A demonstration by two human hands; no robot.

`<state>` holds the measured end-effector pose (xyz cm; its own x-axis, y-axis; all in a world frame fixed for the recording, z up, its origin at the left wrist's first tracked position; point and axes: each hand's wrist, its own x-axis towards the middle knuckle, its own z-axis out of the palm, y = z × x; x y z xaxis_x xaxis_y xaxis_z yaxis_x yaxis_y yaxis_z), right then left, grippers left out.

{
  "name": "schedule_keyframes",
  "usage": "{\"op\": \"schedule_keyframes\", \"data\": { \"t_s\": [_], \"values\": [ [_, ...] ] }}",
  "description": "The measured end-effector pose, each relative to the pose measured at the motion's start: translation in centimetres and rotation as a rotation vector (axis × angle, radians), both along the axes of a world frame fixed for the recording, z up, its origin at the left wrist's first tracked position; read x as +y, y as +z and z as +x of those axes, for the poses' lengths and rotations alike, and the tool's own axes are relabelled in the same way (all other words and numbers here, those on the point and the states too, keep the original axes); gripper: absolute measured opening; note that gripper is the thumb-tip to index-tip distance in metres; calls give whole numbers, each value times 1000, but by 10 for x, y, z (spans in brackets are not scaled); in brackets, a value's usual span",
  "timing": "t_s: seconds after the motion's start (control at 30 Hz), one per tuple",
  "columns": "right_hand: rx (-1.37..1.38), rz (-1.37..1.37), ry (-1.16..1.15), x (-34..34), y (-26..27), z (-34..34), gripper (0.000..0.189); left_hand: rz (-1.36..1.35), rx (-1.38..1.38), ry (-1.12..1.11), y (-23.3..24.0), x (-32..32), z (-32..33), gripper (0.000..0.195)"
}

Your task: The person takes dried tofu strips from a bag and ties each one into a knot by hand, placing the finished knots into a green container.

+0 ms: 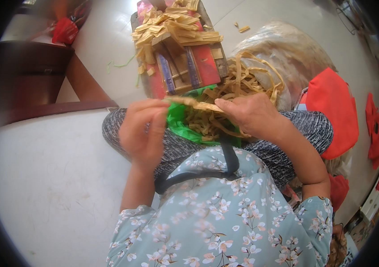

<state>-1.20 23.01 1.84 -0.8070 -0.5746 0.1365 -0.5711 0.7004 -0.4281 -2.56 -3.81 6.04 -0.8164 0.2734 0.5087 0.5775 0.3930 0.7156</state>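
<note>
Above my lap, a flat tan plant-fibre strip [208, 106] stretches between my two hands. The thumb and fingers of my right hand [256, 115] pinch its right part. My left hand [142, 130] is blurred by motion, with its fingertips at the strip's left end. Below the strip, a green plastic bag [177, 125] on my lap holds many short tan pieces [203, 128]. Long loose strips [236, 78] lie tangled just beyond my right hand. In front stands a board with a red surface [206, 63], carrying a wooden block [166, 41] and blue-labelled side bars [165, 71].
Cut flat tan pieces [172, 25] are heaped on the board's far end. A large clear plastic sack [286, 46] stands at the right, beside a red fabric bag [334, 113]. White furniture [59, 183] with a dark red edge is at my left. Small scraps [244, 29] lie on the tiled floor.
</note>
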Motion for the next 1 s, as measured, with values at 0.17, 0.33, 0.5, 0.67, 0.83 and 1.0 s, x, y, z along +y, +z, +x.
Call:
{"op": "schedule_keyframes", "data": {
  "t_s": [0.17, 0.33, 0.5, 0.67, 0.83, 1.0],
  "values": [
    [376, -105, 69, -12, 10, -1, 41, 71, -733, -324, -26, 20, 1, 21],
    [468, -172, 48, 5, 9, -11, 44, 438, -1265, -378, -44, 16, 16, 23],
    [454, -163, -29, 19, 1, -16, 39, 254, -1224, -333, -33, 4, 20, 23],
    [343, -312, -121, 17, -13, -20, 31, 438, -1144, -339, -28, -11, 23, 22],
    [-237, -681, -20, -24, -39, -3, 19, 689, -866, -557, -16, 12, 15, 23],
    [-1256, -917, 99, -14, 1, 1, 28, 80, -393, -463, -21, 25, 3, 14]
  ]
}}
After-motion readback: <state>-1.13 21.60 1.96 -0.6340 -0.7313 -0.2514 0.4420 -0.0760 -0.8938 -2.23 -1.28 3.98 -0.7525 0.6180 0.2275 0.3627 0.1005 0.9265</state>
